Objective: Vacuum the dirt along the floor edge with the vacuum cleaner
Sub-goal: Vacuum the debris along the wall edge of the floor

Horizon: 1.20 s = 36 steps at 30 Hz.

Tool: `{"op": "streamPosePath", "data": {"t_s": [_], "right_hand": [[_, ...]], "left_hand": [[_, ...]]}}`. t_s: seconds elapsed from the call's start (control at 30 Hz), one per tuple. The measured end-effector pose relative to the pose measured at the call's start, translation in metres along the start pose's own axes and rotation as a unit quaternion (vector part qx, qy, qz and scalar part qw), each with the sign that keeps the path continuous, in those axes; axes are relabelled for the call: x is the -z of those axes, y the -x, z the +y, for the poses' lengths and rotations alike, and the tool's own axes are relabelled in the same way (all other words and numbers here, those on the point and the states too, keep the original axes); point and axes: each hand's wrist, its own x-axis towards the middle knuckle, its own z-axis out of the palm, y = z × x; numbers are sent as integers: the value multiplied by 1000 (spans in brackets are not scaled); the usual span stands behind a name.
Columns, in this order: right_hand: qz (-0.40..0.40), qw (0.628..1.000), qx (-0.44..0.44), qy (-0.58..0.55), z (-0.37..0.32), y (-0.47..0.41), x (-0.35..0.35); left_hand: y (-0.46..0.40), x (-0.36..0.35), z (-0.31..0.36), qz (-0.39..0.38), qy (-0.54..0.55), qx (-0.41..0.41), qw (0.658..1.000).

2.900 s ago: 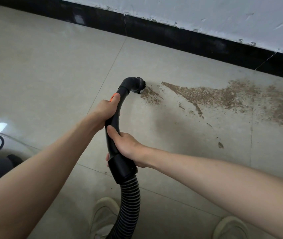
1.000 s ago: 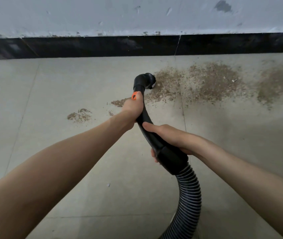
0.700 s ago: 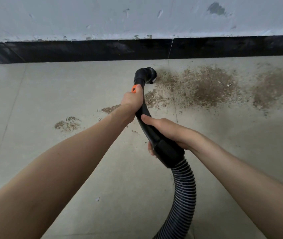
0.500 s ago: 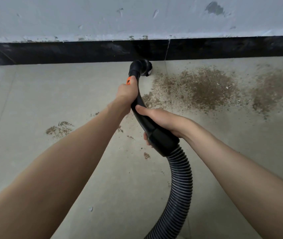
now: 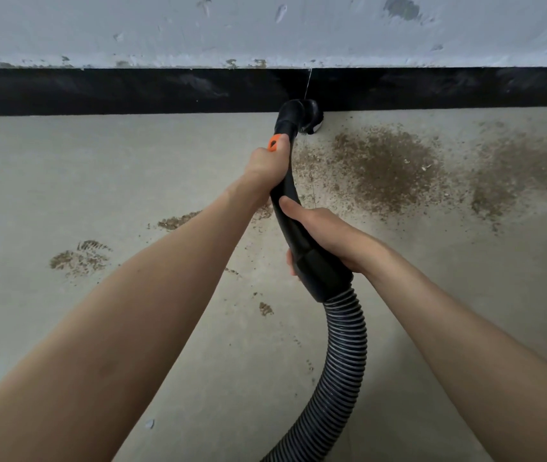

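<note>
an indoor room, bare and a bit rough: pale tiled floor [image 5: 99, 328] with thin grout lines, a glossy black skirting board [image 5: 132, 91] along a scuffed, chipped white wall [image 5: 165, 25], and brown dirt [image 5: 385, 168] scattered near the edge.

A single wide-angle view, worn on the person's head, looks forward and steeply down at the tiled floor [image 5: 65, 161]. The black skirting board [image 5: 132, 91] and painted wall [image 5: 265, 28] run across the top of the frame, bowed slightly by the lens. Both forearms reach in from the bottom corners, large and close. There is no second view to share any part.
</note>
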Motion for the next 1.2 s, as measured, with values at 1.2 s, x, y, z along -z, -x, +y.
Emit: {"op": "streamPosePath", "data": {"t_s": [1.2], "right_hand": [[-23, 1000, 21, -3, 7, 14, -58]], "left_hand": [[24, 42, -33, 39, -75, 14, 996]]}}
